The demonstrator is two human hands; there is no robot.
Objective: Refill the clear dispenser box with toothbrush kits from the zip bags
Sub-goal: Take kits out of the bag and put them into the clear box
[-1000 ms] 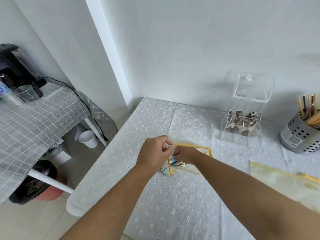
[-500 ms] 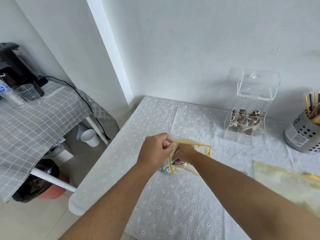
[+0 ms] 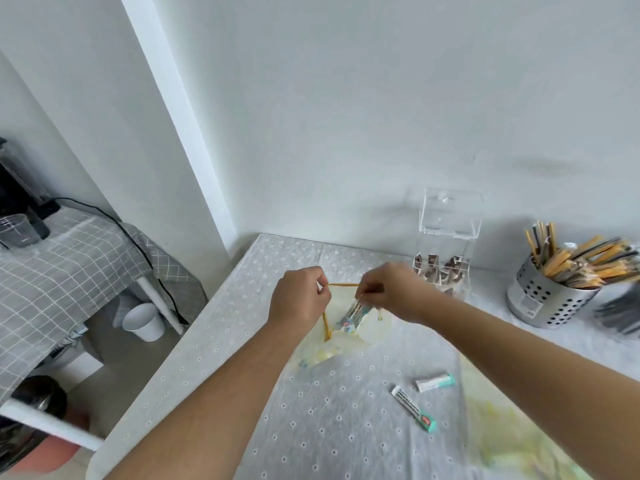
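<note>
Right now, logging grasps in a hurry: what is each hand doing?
Left hand: pinches the yellow rim of the zip bag.
Right hand: pinches the opposite rim; maybe the toothbrush kit too, cannot tell.

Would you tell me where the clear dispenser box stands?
In head view, the clear dispenser box stands right, by the wall, between right hand and metal caddy.
</note>
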